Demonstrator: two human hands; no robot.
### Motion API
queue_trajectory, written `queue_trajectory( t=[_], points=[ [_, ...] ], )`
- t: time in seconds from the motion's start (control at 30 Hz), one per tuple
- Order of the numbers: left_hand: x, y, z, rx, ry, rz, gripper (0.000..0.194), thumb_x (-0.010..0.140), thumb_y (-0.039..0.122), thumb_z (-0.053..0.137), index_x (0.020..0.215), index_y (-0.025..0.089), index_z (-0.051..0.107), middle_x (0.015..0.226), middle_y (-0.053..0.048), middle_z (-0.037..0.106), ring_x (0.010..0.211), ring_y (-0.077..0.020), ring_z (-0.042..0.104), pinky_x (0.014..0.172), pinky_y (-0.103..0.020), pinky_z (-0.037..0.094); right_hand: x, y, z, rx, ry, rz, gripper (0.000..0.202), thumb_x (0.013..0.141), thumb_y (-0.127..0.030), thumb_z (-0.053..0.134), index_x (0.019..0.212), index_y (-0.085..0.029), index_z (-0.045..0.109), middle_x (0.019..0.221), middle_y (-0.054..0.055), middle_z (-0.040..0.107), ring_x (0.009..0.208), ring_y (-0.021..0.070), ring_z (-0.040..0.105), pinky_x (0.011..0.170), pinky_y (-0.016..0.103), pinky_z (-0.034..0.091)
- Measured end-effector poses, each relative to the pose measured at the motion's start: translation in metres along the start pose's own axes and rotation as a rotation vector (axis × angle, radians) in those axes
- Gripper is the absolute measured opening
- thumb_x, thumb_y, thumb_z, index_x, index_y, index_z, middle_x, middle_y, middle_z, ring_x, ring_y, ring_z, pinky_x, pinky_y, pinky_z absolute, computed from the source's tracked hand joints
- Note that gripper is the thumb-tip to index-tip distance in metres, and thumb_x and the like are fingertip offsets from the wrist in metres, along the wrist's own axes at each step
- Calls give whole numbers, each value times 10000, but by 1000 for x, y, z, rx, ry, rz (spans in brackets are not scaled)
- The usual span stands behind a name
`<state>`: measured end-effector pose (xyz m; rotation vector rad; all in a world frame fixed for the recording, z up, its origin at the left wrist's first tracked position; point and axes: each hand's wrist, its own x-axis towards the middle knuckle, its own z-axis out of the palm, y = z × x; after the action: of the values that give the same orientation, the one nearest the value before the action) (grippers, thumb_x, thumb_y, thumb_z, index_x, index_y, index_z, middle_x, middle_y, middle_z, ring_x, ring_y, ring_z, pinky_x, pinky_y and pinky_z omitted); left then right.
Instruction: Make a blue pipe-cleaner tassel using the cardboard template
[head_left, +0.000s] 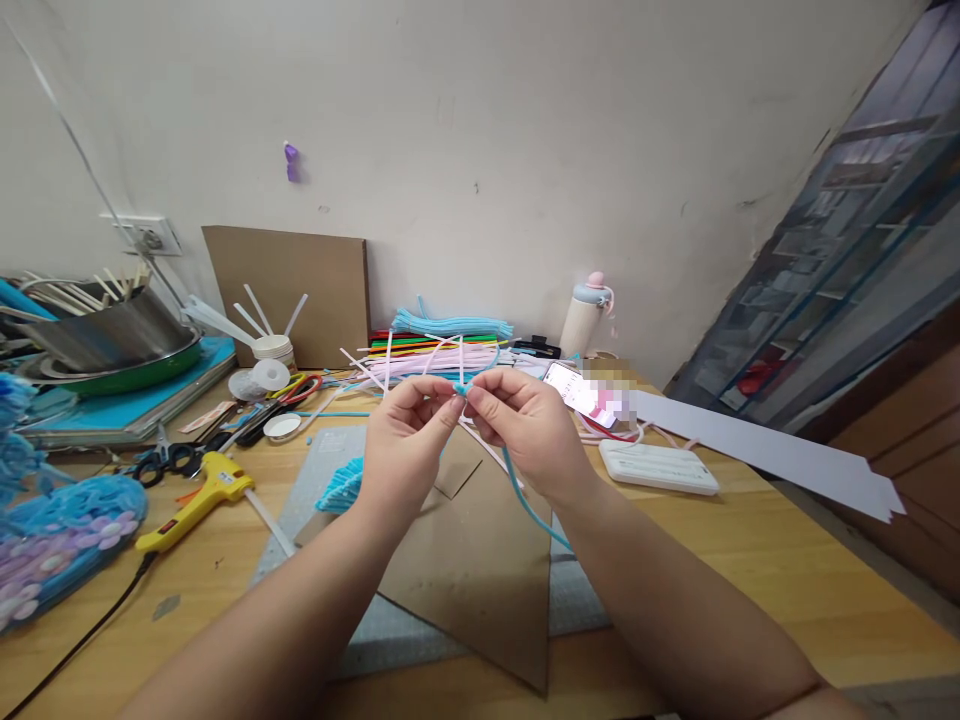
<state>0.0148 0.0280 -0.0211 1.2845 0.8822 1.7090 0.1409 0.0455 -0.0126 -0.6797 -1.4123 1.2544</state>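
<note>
Over the middle of the table, my left hand (412,435) and my right hand (525,425) meet fingertip to fingertip. Both pinch one blue pipe cleaner (517,490), bent small where the fingers close on it. Its long tail hangs from under my right hand and curves down toward my right forearm. Below lies a brown cardboard sheet (480,570) on a grey cutting mat (360,650). Beside my left wrist rests a bundle of short, ridged blue pieces (341,487), partly hidden by that hand.
Left are a yellow glue gun (199,500), black scissors (169,458) and a blue fuzzy flower piece (82,540). Pipe cleaner bundles (442,350) lie behind my hands. Right stand a phone (574,390), a white power-bank-like box (658,467) and a bottle (583,315).
</note>
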Motion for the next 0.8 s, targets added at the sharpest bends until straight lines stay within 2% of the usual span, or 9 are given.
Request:
queue_trajectory(
  t=[0.17,0.27,0.37,0.47,0.53,0.6,0.7,0.8],
  points=[
    [0,-2,0,-13,-42,-3,182,700,274,707,796,185,582,720,8,565,566,-71,490,495,-178,385,-1,-2,-2,-78,-10,-22,234,779,-398,613,772,-169,565,601,-36,463,510,68,385,457,201,303],
    [-2,-5,-1,61,-58,56,145,735,272,676,815,193,585,737,5,569,585,-78,503,505,-182,388,-2,-5,-3,-77,-25,-17,228,785,-384,603,741,-166,554,582,-41,450,484,60,361,438,198,280],
    [-4,-8,-4,275,-45,271,60,769,216,636,824,208,614,750,-1,586,620,-95,525,544,-204,413,-2,-8,-3,-21,-37,26,222,778,-350,603,693,-159,529,562,-42,454,446,47,342,411,194,243],
    [-6,-16,-11,509,-65,602,141,770,121,603,836,232,657,838,-23,636,751,-132,582,683,-246,457,-3,-11,-3,48,-41,114,219,750,-304,616,638,-156,498,519,-52,435,405,34,313,384,188,188],
    [-6,-25,-17,617,-125,758,181,764,102,592,837,244,677,889,-34,658,782,-144,607,730,-261,465,-6,-14,-3,104,-73,192,230,733,-290,620,607,-156,481,492,-61,413,377,25,281,371,186,150],
    [-5,-35,-22,684,-207,801,167,767,121,583,833,242,678,894,-45,671,791,-158,627,736,-272,474,-9,-18,-3,148,-124,231,231,732,-291,621,606,-156,482,491,-62,415,368,23,278,368,186,149],
    [-7,-45,-23,705,-306,755,168,771,132,558,874,237,639,930,-71,670,865,-188,631,762,-309,482,-12,-22,-4,144,-126,162,207,754,-300,617,647,-158,510,508,-57,439,384,28,305,375,186,189],
    [-15,-38,-14,490,-206,674,205,762,158,562,950,236,532,1023,-86,617,922,-205,606,802,-371,479,-10,-23,-7,86,-92,91,197,764,-310,614,674,-156,531,524,-52,461,400,30,322,382,183,205]
  ],
)
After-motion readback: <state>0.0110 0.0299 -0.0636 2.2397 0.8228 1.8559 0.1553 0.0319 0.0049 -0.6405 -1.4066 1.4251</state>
